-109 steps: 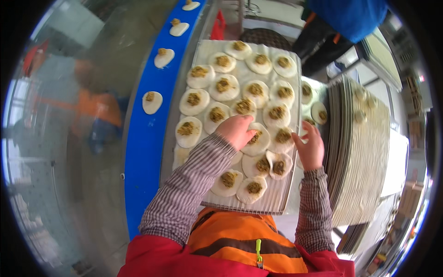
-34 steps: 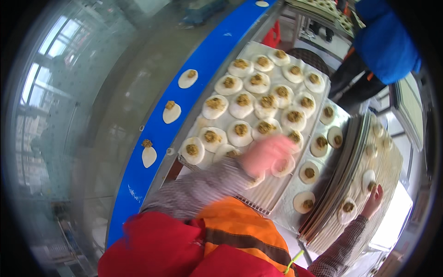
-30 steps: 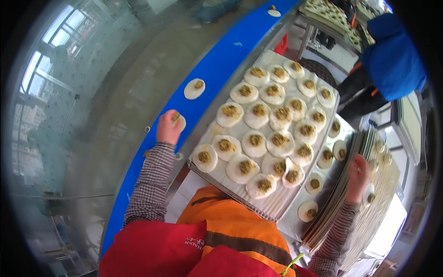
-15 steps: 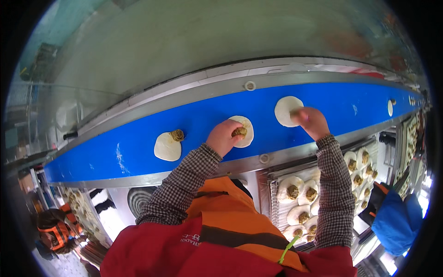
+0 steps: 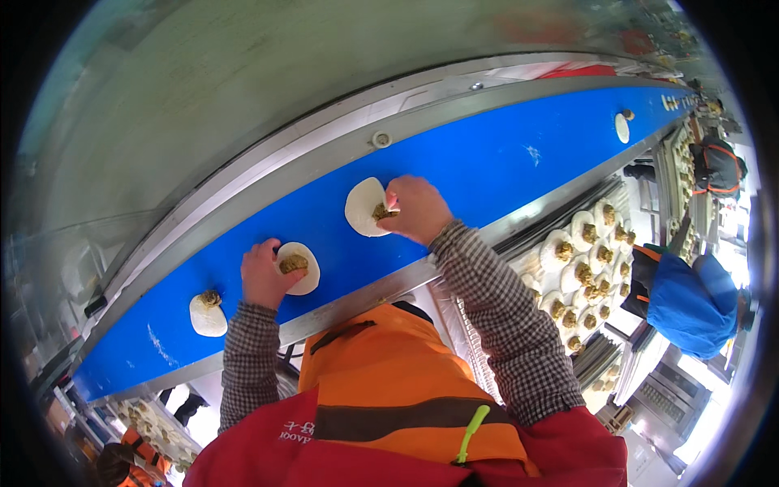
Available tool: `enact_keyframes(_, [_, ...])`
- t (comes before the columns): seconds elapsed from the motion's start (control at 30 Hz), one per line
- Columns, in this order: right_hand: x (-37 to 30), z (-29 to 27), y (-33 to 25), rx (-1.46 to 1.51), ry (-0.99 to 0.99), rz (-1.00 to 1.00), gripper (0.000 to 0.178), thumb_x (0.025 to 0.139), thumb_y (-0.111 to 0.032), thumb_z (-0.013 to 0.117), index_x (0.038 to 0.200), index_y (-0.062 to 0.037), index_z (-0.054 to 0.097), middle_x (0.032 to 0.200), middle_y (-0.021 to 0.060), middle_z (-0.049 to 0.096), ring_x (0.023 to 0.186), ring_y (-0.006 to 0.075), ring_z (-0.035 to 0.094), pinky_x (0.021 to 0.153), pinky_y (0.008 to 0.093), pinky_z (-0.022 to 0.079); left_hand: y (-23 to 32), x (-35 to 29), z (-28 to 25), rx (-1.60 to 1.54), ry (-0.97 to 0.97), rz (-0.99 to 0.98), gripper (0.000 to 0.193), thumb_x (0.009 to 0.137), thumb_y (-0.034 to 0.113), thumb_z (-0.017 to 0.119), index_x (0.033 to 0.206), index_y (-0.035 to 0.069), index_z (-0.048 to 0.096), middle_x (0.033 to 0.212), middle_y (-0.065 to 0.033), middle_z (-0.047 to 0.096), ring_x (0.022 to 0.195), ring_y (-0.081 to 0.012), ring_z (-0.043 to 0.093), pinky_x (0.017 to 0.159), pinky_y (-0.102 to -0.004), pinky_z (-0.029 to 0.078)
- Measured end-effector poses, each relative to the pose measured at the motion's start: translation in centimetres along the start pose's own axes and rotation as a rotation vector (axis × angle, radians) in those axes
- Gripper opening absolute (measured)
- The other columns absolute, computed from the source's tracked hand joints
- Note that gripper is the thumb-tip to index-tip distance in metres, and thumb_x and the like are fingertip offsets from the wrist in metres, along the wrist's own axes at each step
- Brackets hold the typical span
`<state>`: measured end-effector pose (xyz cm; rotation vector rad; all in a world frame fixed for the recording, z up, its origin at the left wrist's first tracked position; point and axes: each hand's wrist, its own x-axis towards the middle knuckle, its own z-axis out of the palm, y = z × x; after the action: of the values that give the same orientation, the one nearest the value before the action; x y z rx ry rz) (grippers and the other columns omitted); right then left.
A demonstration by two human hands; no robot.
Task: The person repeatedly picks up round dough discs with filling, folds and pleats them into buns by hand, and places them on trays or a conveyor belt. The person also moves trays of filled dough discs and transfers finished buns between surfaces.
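Note:
On the blue conveyor belt, my left hand [image 5: 264, 276] curls round the left edge of a flat white dough round [image 5: 307, 282], its thumb and fingers at the rim. A brownish lump of filling [image 5: 293, 264] lies on that round. My right hand [image 5: 420, 211] has its fingers closed on another brownish lump of filling [image 5: 381, 213], over the right part of a second dough round [image 5: 363, 201]; the fingers partly hide this lump. Farther left lies a third dough round [image 5: 208, 319], with filling [image 5: 210, 298] at its upper edge.
The blue belt [image 5: 487, 162] runs between metal rails. Right of my body, a tray [image 5: 531, 264] bears several dough rounds topped with filling. More rounds [image 5: 622, 127] lie up the belt. A person in blue [image 5: 694, 304] stands at the right; others are farther off at both sides.
The dough rounds have shifted left and down in view, and both hands with them. My left hand has moved from the filling to its round's edge. My right fingers now touch down on the round.

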<state>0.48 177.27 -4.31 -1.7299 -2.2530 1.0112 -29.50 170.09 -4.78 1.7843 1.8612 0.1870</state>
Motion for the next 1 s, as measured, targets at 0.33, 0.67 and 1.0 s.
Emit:
enact_keyframes(0.33, [-9.8, -1.1, -7.4, 0.555, 0.305, -0.167, 0.045, 0.072, -0.013, 0.068, 0.114, -0.0015, 0.059, 0.103, 0.0158, 0.061, 0.095, 0.0305, 0.059, 0.083, 0.0410, 0.049, -9.7, 1.0, -4.7, 0.211, -0.527, -0.121, 0.053, 0.068, 0.030, 0.076, 0.107, 0.000, 0.055, 0.104, -0.0179, 0.064, 0.093, -0.0287, 0.063, 0.077, -0.0421, 0.052])
enact_keyframes(0.67, [-64.9, -1.4, 6.1, 0.614, 1.598, 0.888, 0.040, 0.076, -0.011, 0.070, 0.114, -0.0016, 0.060, 0.092, 0.0103, 0.068, 0.074, 0.0149, 0.065, 0.067, 0.0290, 0.054, 28.4, -9.8, 3.5, -0.511, -0.748, 0.424, 0.065, 0.082, 0.006, 0.058, 0.140, 0.000, 0.028, 0.123, -0.0133, 0.051, 0.109, -0.0219, 0.053, 0.092, -0.0337, 0.045])
enact_keyframes(1.0, [-94.2, 18.0, 14.2, 1.176, 1.961, 1.017, 0.039, 0.087, -0.016, 0.064, 0.122, -0.0035, 0.051, 0.105, 0.0102, 0.063, 0.100, 0.0221, 0.060, 0.080, 0.0340, 0.053, 59.1, -46.4, 39.5, -0.547, -2.151, 0.601, 0.033, 0.088, 0.013, 0.060, 0.118, 0.000, 0.053, 0.100, -0.0112, 0.064, 0.083, -0.0198, 0.065, 0.073, -0.0287, 0.055])
